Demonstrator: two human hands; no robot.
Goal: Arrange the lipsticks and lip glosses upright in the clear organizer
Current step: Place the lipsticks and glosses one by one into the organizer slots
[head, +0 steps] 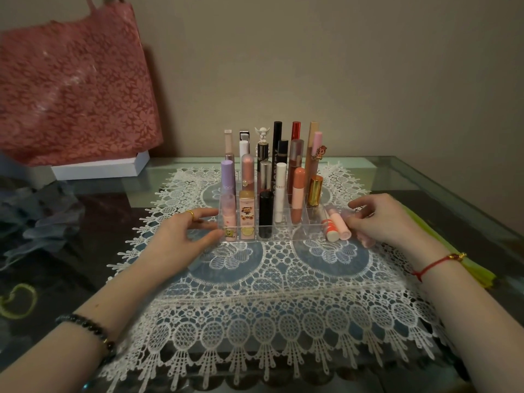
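The clear organizer [286, 234] stands on a white lace mat [269, 302], with several lipsticks and glosses upright in its rows. In its front row are a pink cartoon tube [229, 222], a bear-print tube [247, 217] and a black lipstick [266, 211]; the front compartments to their right hold nothing. My left hand [181, 236] grips the organizer's front left corner between thumb and fingers. Beside the organizer's right end, a red-capped gloss [331, 228] and a pink tube [340, 226] lie flat. My right hand [380, 219] curls over a blurred pale pink tube [366, 240] there.
A pink lace bag [76, 89] leans on the wall at back left, over a white box [99, 167]. Grey-blue fabric [42, 217] and a green cord [19, 302] lie left of the mat. A yellow-green strip [453, 251] lies on the glass table [411, 177] at right.
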